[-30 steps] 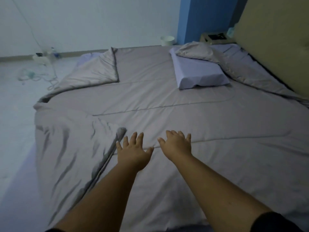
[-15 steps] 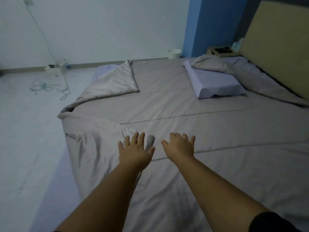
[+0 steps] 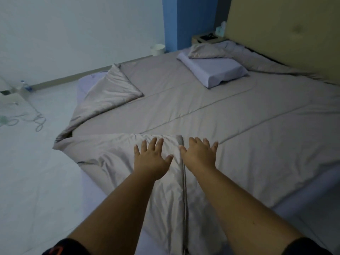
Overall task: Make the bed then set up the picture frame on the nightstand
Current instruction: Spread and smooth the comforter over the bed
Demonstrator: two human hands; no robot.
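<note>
We are in the bed-making half of the task, smoothing the grey comforter (image 3: 211, 115) that fills the middle of the frame. Our left hand (image 3: 150, 160) and right hand (image 3: 199, 155) lie side by side at lower centre, palms down, fingers straight and spread, pinching nothing. They look to rest on the cloth, though we cannot tell how hard they press. The left one sits on a turned-over flap (image 3: 114, 153) whose piped edge runs down between our forearms; the right is just beside that edge on the flat layer. A second turned-over corner (image 3: 115, 87) lies at centre left, the top hem is bunched along the headboard (image 3: 285, 37) at upper right, and a lilac pillow (image 3: 215, 71) lies on the cover there. We judge the bed well short of done. The next move, we think, calls for closing fingers on the near flap's edge and drawing it out towards the lower left until it lies flat, then the same for the far corner. The nightstand (image 3: 206, 40) stands at the top of the frame beside the headboard, well apart from our hands. A dark object (image 3: 207, 36) lies on it, too small for us to say whether it is the picture frame.
</note>
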